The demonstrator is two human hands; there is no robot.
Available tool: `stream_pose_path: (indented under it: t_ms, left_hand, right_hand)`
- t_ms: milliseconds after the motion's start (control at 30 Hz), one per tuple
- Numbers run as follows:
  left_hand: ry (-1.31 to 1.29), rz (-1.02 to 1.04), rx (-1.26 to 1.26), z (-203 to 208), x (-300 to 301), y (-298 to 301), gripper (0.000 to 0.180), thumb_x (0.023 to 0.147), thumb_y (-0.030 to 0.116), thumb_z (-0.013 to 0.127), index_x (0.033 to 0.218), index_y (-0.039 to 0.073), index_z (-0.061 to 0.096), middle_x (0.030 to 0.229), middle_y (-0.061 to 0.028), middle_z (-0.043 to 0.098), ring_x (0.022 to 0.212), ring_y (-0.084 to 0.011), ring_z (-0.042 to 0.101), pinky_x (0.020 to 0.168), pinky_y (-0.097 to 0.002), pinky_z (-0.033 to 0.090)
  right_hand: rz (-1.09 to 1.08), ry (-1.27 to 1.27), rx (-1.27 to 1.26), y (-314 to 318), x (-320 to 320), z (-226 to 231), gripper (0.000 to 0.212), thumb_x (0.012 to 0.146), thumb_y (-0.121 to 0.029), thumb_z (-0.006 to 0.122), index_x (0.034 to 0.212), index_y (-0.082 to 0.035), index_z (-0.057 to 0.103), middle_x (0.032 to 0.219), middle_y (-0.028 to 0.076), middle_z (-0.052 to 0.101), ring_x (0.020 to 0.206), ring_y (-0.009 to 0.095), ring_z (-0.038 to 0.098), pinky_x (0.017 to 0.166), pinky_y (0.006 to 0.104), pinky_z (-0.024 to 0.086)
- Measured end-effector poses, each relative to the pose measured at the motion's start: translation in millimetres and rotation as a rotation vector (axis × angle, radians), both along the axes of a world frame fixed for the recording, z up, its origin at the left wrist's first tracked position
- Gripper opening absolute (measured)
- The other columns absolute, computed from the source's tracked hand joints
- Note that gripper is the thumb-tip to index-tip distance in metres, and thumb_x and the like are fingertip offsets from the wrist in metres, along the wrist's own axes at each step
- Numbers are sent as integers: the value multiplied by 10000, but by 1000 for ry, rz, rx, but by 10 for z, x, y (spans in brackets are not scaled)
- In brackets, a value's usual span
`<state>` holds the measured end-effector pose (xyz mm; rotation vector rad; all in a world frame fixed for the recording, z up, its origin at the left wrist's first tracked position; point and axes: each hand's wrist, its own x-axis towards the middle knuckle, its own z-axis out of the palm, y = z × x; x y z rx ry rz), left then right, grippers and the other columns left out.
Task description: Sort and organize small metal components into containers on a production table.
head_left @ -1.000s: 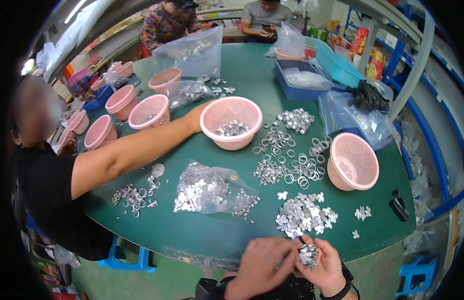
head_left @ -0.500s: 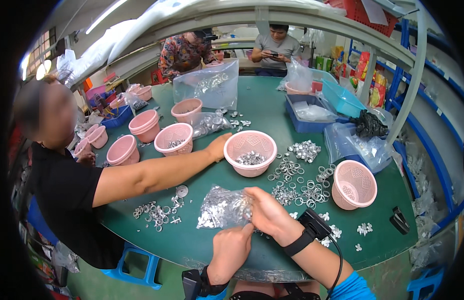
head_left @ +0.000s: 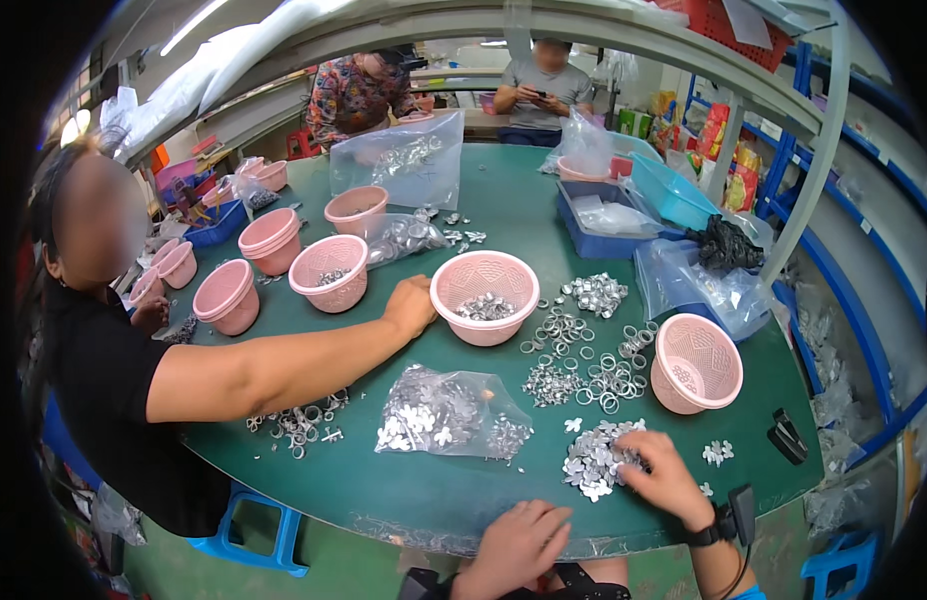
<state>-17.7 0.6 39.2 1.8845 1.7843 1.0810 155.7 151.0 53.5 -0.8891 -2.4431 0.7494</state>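
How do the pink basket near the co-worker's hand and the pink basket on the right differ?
The pink basket by the co-worker's hand stands upright and holds metal pieces; the pink basket on the right is tipped on its side and looks empty. The co-worker's hand touches the first; nothing touches the second. Both are round, pink and perforated, on the green table.
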Motion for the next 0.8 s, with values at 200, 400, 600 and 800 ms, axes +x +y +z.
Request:
stream_pose_path:
  t_ms: [200, 400, 600, 800]
  left_hand:
    - [279, -36, -70, -75, 318, 197, 441, 770, 260, 552, 1172, 105, 459, 1264, -193, 345, 1162, -395, 327, 924, -471, 304]
    - [214, -57, -68, -219, 344, 358, 323, 742, 169, 574, 1053, 89, 541, 1193, -118, 444, 1142, -374, 367, 884, -441, 364]
    - [111, -80, 30, -216, 265, 287, 158, 684, 13, 590, 836, 58, 596, 919, -52, 577, 906, -269, 538, 723, -337, 458]
    - [35, -2, 42, -199, 197, 281, 225, 692, 12, 563, 910, 64, 582, 922, -64, 559, 831, -247, 542, 695, -336, 451]
  right_hand:
    - [88, 50, -200, -393, 264, -152, 240, 727, -87, 591, 967, -71, 586, 1179, 118, 453, 1137, 342, 360, 940, 405, 310]
    - [-27, -105, 13, -484, 374, -177, 292, 743, -97, 569, 1035, -85, 556, 1199, 114, 437, 1151, 340, 340, 923, 399, 320]
    - [-129, -59, 17, -531, 325, -104, 276, 714, -106, 603, 987, -79, 571, 1111, 89, 478, 1055, 308, 402, 887, 380, 331]
    - [-183, 80, -33, -510, 174, -105, 248, 704, -118, 623, 940, -60, 574, 1022, 80, 517, 989, 292, 428, 855, 380, 338]
